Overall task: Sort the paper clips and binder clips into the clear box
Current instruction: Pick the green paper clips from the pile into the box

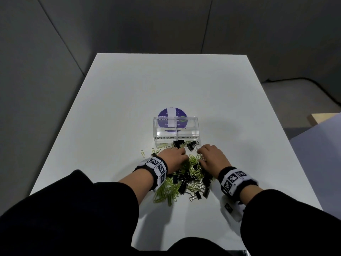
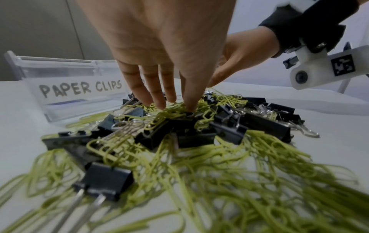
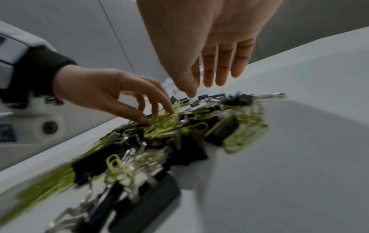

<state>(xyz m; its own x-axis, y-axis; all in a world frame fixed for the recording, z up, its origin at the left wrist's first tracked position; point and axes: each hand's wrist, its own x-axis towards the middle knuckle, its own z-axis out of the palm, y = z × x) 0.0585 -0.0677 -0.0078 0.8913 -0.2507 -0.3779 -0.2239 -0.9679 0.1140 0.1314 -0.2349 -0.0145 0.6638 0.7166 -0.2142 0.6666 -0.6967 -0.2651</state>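
Under both palms, pile (image 1: 186,174) partly hidden; left hand (image 2: 159,52) fingers straight, tips touching paper clips (image 2: 175,108); right hand (image 3: 209,47) spread, holding nothing.

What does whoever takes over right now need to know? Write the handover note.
Left hand: fingertips in the mixed pile, holding nothing clearly.
Right hand: fingers straight, over the pile, empty.
Green paper clips and black binder clips lie tangled on the white table in front of the clear box.
Done: nothing; both labelled compartments look empty.
Left: sort everything.
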